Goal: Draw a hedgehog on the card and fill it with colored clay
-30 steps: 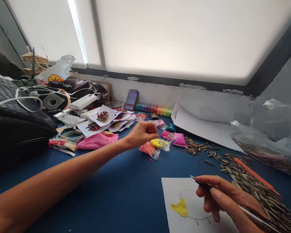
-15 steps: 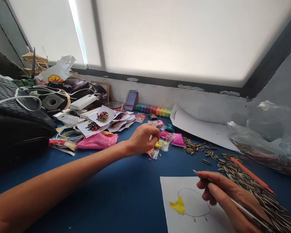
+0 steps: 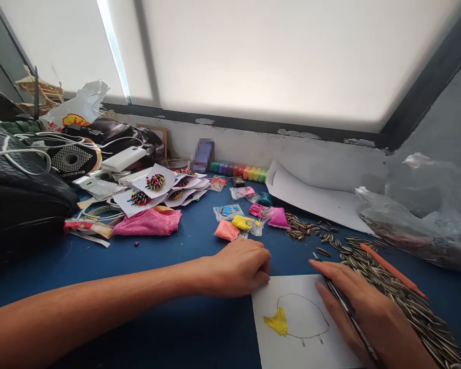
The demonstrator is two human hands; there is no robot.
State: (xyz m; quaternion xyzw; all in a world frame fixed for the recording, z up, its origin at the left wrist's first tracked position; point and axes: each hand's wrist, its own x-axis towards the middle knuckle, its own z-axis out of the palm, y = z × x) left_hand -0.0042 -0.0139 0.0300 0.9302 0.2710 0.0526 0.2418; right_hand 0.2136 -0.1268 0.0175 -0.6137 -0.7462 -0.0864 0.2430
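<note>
My left hand (image 3: pixel 241 267) is closed, knuckles up, at the top left corner of a white sheet of paper (image 3: pixel 269 353). Its fingertips are hidden, so whatever they hold cannot be made out. On the sheet is a pencil-thin outline of a rounded body with two short legs, and yellow clay (image 3: pixel 277 323) fills its left end. My right hand (image 3: pixel 369 307) rests over the sheet's right side with a dark pen (image 3: pixel 348 310) held between thumb and fingers, tip pointing away from me. Beyond my left hand lie packets of orange clay (image 3: pixel 226 230) and yellow clay (image 3: pixel 243 222).
Striped sunflower seeds (image 3: pixel 403 302) spread along the right, with an orange stick (image 3: pixel 394 270) on them. A plastic bag (image 3: pixel 418 220) stands behind. Seed-decorated cards (image 3: pixel 153 183), a pink cloth (image 3: pixel 148 222) and a black bag (image 3: pixel 19 205) occupy the left. Small coloured tubs (image 3: pixel 240 171) line the wall.
My left hand has come back from the clay packets to the paper's corner, uncovering the orange and blue packets. My right hand has lowered onto the sheet, still gripping the pen.
</note>
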